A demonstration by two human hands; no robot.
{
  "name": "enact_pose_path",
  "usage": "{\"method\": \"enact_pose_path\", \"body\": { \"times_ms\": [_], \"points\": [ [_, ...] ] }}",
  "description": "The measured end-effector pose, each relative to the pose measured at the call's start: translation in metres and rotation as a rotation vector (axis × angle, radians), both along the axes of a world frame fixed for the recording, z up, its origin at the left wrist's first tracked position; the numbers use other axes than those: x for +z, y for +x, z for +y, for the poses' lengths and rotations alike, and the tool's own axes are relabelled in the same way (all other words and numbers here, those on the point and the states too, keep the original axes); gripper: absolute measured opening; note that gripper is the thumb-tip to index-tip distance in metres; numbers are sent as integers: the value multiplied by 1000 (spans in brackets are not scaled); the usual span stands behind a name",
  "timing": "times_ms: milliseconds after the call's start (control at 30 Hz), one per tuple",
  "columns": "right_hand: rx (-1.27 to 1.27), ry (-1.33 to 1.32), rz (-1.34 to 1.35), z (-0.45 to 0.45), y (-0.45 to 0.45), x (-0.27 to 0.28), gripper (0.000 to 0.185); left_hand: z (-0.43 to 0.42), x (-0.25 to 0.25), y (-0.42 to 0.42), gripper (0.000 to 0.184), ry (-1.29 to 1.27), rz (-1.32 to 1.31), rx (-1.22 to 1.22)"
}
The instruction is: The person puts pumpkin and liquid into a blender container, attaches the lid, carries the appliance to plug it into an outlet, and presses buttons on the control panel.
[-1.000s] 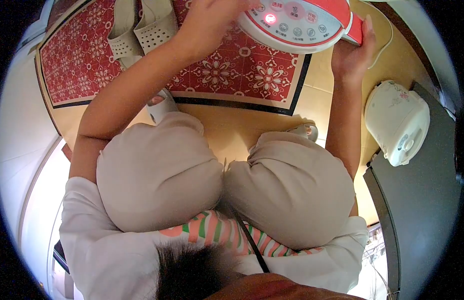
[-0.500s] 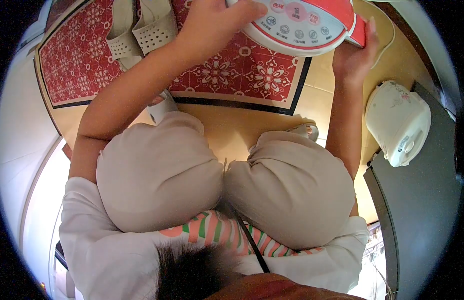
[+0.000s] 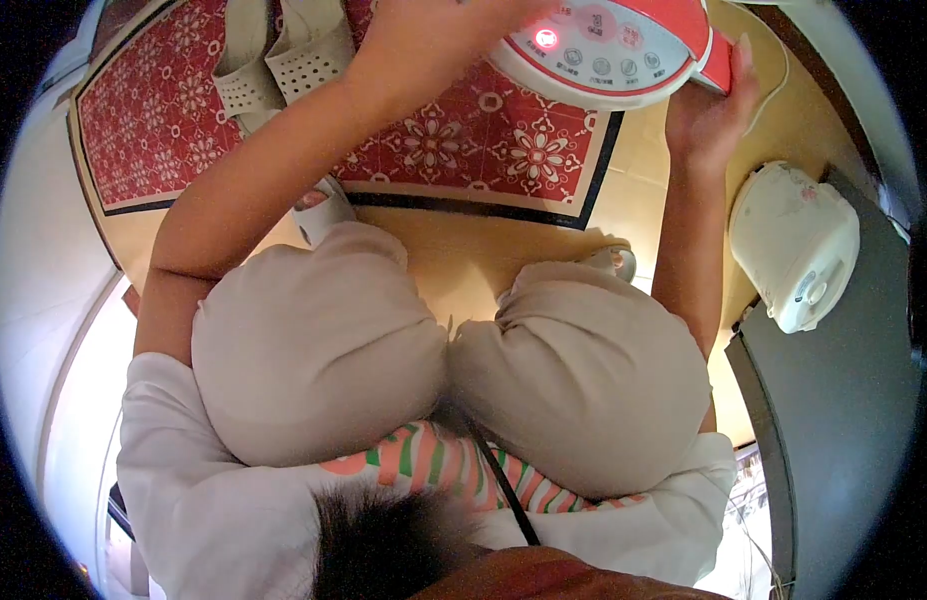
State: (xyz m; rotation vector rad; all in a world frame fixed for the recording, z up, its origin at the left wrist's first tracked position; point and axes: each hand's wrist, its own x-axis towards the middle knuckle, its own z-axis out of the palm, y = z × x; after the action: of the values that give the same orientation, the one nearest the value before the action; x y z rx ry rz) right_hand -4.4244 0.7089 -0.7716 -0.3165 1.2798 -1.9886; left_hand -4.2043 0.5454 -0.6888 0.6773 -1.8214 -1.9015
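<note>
A red and white soymilk maker with a round control panel stands at the top edge, its upper part cut off. A red light glows at the leftmost of its small icons; larger pink buttons sit above. My left hand reaches over the panel's upper left, where a finger covers the select button; its other fingers are out of frame or blurred. On the right side, my right hand is closed around the red handle, with most fingers hidden behind it.
A red patterned mat lies on the tan floor with a pair of beige slippers. At the right, a white rice cooker rests by a dark grey panel. A white cord curves along the floor.
My left hand has shifted right across the panel, hiding more of the select button. A red light has come on at the leftmost icon. My right hand stays on the handle.
</note>
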Motion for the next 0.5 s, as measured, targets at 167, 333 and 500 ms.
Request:
{"method": "enact_pose_path", "body": {
  "times_ms": [167,333,500],
  "points": [
    [-12,-76,-34,0,-5,-8,43,7,1,-7,73,-113,-10,51],
    [-11,-52,6,-1,-4,-8,43,8,4,-8,73,-100,-22,43],
    [4,-14,14,-1,-3,-5,43,11,19,-8,74,4,-53,23]
  ]
}}
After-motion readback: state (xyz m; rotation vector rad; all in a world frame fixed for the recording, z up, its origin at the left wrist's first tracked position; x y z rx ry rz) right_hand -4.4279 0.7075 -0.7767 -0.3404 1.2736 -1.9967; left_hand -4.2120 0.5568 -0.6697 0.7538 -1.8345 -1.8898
